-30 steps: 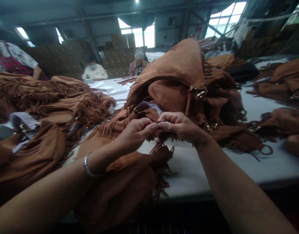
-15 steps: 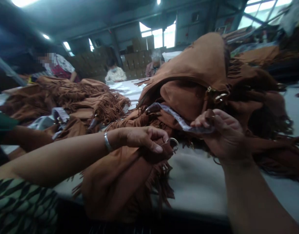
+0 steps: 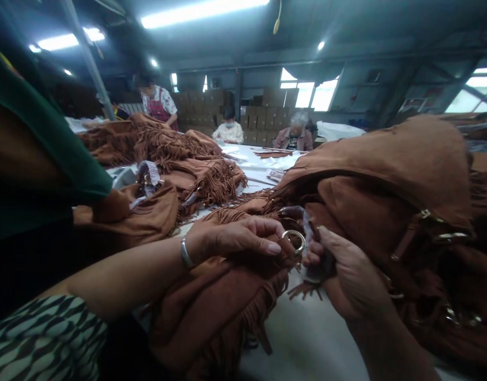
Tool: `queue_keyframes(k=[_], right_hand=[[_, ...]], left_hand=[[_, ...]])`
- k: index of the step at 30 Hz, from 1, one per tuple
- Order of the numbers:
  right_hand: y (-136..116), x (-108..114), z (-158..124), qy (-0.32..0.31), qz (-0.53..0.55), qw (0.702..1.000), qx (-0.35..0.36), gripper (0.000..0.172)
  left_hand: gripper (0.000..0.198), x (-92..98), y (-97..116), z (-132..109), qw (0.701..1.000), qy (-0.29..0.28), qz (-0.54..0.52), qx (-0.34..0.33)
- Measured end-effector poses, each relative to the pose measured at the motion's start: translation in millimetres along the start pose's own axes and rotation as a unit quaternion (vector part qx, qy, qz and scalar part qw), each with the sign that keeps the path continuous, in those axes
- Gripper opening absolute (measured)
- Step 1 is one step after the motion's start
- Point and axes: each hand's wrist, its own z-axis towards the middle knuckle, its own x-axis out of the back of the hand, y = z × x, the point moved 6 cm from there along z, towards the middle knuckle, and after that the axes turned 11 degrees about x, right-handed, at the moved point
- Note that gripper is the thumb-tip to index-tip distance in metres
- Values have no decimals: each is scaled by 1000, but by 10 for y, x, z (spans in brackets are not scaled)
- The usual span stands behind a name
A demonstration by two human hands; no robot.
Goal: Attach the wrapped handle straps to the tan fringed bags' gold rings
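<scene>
My left hand (image 3: 243,237), with a silver bangle at the wrist, pinches a brown tab that carries a gold metal ring (image 3: 303,242). The tab belongs to a brown fringed bag (image 3: 207,307) lying on its side near the table's front edge. Close beside the ring, my right hand (image 3: 356,272) is closed around the end of a bag strap (image 3: 307,219) in clear plastic wrap. Its fingers partly hide the strap's end, and whether it touches the ring I cannot tell.
More brown bags with gold fittings (image 3: 378,153) are heaped at the right. Another fringed pile (image 3: 148,137) rises at the back left. A co-worker's green sleeve (image 3: 69,153) is close on the left, with a hand on a bag. Several people sit or stand beyond the white table (image 3: 302,338).
My right hand has come down and left with the strap, close to the ring. My left hand still pinches the tab. The view has swung, showing more of the green-sleeved co-worker.
</scene>
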Motion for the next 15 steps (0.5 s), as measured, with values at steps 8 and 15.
queue_keyframes(k=[8,15], right_hand=[[268,-186,95,-29,-32,998,-49,32],[354,-30,149,-117,-17,988,-101,38]], left_hand=[[30,227,-163,-19,999,31,-45,-7],[24,321,-343,97,999,1,-39,12]])
